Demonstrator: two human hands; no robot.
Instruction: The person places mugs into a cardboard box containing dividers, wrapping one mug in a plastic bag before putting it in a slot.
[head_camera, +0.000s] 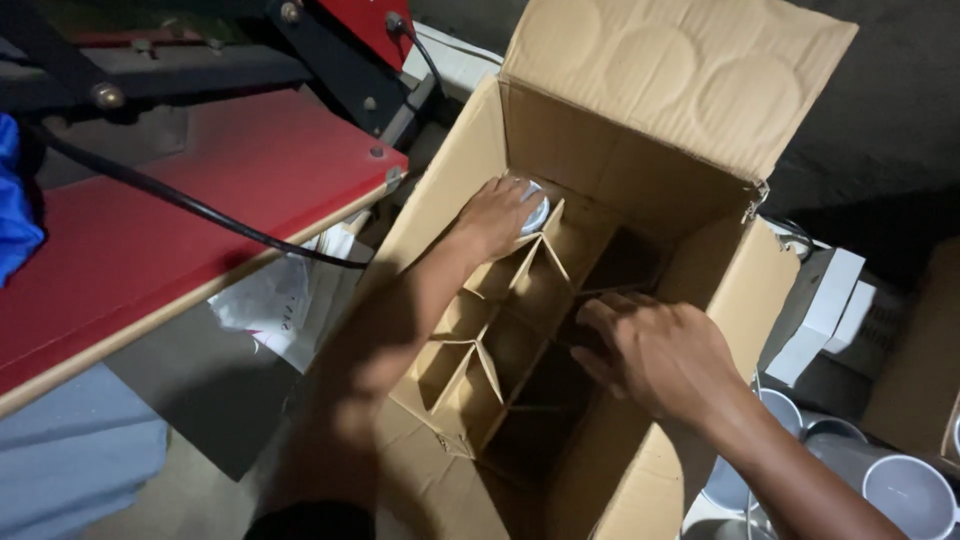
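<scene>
The left hand's grip (497, 215) was clamped on a round white ceramic mug (534, 212) in the far-left cell of the open brown cardboard box (440, 195); the right hand (655, 350), fingers loosely apart, rested on the box's cardboard dividers (520, 330) nearer its right wall.

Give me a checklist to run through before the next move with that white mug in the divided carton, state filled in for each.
1. Left hand on the white mug in the far-left cell: ok.
2. Grip fully closed round the mug: cannot tell, the palm covers it.
3. Right hand resting on the cardboard dividers, holding nothing: ok.
4. Carton flaps open: ok.
5. Other cells free of mugs: cannot tell, several are dark.
6. More grey mugs standing outside, lower right: ok.
</scene>
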